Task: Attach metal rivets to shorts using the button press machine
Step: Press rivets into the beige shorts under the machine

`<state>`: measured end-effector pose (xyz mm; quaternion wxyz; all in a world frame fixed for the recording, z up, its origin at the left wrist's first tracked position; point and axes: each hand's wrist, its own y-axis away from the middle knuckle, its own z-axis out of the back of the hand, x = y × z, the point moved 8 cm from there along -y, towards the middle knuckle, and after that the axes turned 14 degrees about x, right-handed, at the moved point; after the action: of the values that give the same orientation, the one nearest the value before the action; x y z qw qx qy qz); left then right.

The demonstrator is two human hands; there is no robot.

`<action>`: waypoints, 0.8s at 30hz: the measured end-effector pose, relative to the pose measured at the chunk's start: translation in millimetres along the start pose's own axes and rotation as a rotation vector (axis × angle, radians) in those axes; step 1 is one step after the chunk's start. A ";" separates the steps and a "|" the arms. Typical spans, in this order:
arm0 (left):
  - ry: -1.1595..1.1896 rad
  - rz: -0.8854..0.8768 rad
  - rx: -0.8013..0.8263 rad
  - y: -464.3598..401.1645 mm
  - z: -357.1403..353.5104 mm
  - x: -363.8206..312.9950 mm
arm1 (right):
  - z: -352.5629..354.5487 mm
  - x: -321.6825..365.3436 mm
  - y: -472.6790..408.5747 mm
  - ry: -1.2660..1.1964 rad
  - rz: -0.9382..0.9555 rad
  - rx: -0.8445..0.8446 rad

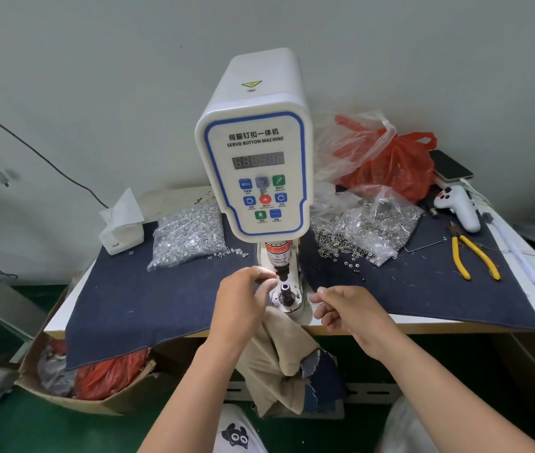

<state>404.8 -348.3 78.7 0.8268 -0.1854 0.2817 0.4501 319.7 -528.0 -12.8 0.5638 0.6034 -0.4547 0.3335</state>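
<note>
Both forearms come up from the bottom of the frame. Left hand has its fingers curled right beside the lower die of the button press machine, maybe pinching a rivet, can't tell. Right hand is loosely curled, seemingly empty. Shorts hang below the table edge, mid-frame, so nothing's pressed yet I'd guess.

— How are the arms placed?
— Both bare forearms are extended from the near edge toward the middle, the left arm angled rightward, the right arm angled leftward.
— And the left hand?
— It is held knuckles up, fingers curled and blurred; whether anything is pinched cannot be told.
— The right hand?
— Its fingers are curled inward, thumb pressed against the forefinger.
</note>
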 end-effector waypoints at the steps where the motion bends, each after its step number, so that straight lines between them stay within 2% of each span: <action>1: 0.089 0.014 -0.016 5.4 3.4 6.6 | -0.2 0.8 1.2 0.010 0.003 0.001; 4: 0.340 0.060 -0.035 23.3 5.0 26.2 | -9.1 8.9 7.7 0.176 0.064 0.049; 8: 0.670 0.035 -0.032 35.0 2.9 33.3 | -54.0 23.8 22.1 0.566 0.212 0.360; 10: 0.771 0.008 -0.044 37.3 7.2 33.3 | -71.9 27.9 28.4 0.646 0.239 0.464; 14: 0.911 -0.072 0.014 39.4 10.0 27.7 | -77.9 38.0 32.7 0.690 0.300 0.456; 18: 0.985 -0.158 0.120 42.7 6.9 12.1 | -89.4 43.1 41.7 0.770 0.346 0.532; 22: 0.997 -0.142 0.185 48.8 3.7 3.1 | -92.9 53.9 52.3 0.684 0.455 0.499; 24: 0.894 -0.156 0.212 51.6 7.4 0.0 | -87.7 58.6 55.4 0.637 0.496 0.432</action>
<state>363.2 -317.0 81.7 0.6699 -0.2964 0.6402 0.2313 299.5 -449.1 74.1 0.4398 0.4476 -0.3095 0.7145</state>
